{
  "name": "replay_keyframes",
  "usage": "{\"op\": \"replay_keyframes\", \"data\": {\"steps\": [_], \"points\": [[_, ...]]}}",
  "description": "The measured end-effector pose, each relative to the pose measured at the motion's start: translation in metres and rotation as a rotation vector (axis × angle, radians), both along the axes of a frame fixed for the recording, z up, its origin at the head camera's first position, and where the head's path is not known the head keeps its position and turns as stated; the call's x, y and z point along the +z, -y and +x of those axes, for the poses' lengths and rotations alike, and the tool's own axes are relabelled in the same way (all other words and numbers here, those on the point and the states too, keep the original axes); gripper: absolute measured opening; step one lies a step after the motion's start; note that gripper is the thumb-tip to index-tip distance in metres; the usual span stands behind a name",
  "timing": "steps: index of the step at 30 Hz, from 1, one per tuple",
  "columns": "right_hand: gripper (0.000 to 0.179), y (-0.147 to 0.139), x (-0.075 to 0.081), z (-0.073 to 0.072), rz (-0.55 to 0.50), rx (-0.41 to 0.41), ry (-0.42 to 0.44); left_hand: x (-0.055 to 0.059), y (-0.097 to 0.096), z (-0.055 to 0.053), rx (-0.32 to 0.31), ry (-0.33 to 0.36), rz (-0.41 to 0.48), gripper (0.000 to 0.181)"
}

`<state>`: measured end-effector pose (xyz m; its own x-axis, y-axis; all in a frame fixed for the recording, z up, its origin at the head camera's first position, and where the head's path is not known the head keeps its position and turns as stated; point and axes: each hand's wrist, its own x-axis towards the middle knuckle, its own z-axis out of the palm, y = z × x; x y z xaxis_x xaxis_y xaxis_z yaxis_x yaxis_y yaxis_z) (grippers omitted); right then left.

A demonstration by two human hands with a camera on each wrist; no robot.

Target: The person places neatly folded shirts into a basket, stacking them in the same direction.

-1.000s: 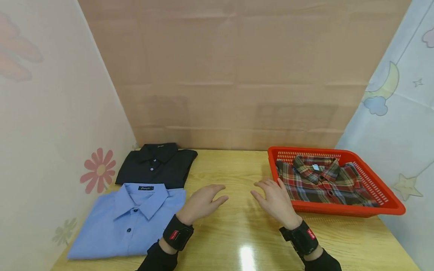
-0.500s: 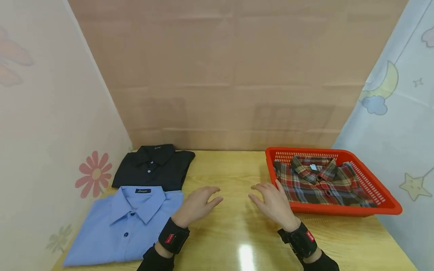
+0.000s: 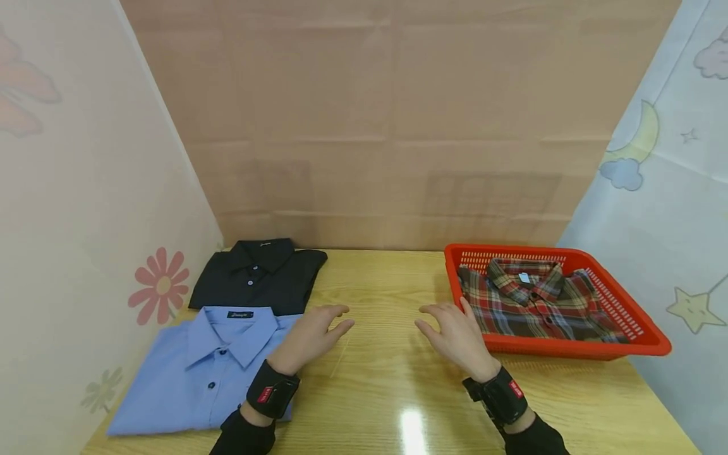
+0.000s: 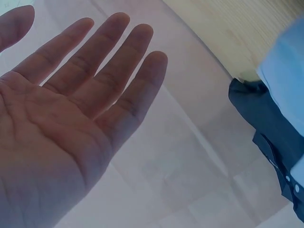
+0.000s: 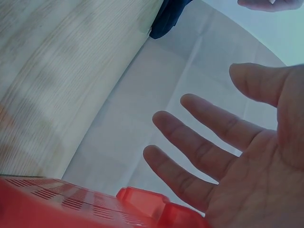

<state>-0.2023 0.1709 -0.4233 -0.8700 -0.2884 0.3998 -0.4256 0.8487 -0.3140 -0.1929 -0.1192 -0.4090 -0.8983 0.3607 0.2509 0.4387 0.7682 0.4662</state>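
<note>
My left hand (image 3: 309, 338) hovers by the right edge of a folded light blue shirt (image 3: 170, 379), holding nothing. In the left wrist view its fingers (image 4: 107, 80) are spread and fairly straight. Behind the blue shirt lies a folded black shirt (image 3: 267, 284). My right hand (image 3: 457, 335) is held just left of a red plastic basket (image 3: 569, 349), with nothing in its grasp. Its fingers (image 5: 199, 147) extend apart in the right wrist view. Inside the basket sits a folded plaid shirt (image 3: 546, 309), collar toward the back.
All of this stands on a light wooden table (image 3: 375, 379). Brown paper (image 3: 364, 126) covers the back wall. A pale flowered panel (image 3: 102, 221) closes the left side, and a light blue patterned sheet (image 3: 654, 221) the right.
My left hand has moved left toward the blue shirt, away from the right hand. The right hand has barely moved. The shirts and basket lie as before; the head view shifted slightly.
</note>
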Motion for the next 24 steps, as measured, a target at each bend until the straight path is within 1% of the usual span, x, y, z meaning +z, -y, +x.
{"op": "replay_keyframes", "data": {"steps": [5, 9, 11, 15, 19, 22, 24], "points": [[0.030, 0.005, 0.001, 0.001, -0.024, 0.024, 0.004, 0.002, 0.015, 0.006, 0.034, 0.025, 0.034, 0.038], [0.028, 0.014, 0.000, 0.001, -0.035, 0.064, 0.013, 0.002, 0.032, 0.009, 0.068, 0.031, 0.049, 0.038], [0.027, 0.020, -0.002, 0.002, -0.037, 0.086, 0.030, 0.001, 0.041, 0.009, 0.088, 0.030, 0.050, 0.038], [0.028, 0.032, -0.008, 0.004, -0.051, 0.125, 0.124, -0.003, 0.062, 0.009, 0.130, 0.043, 0.035, 0.037], [0.033, 0.044, -0.015, 0.002, -0.068, 0.159, 0.256, -0.008, 0.083, 0.009, 0.139, 0.064, 0.009, 0.036], [0.034, 0.053, -0.020, -0.005, -0.055, 0.195, 0.313, -0.012, 0.099, 0.011, 0.143, 0.075, -0.020, 0.039], [0.034, 0.059, -0.024, -0.009, -0.043, 0.224, 0.324, -0.014, 0.110, 0.012, 0.140, 0.081, -0.029, 0.042]]}}
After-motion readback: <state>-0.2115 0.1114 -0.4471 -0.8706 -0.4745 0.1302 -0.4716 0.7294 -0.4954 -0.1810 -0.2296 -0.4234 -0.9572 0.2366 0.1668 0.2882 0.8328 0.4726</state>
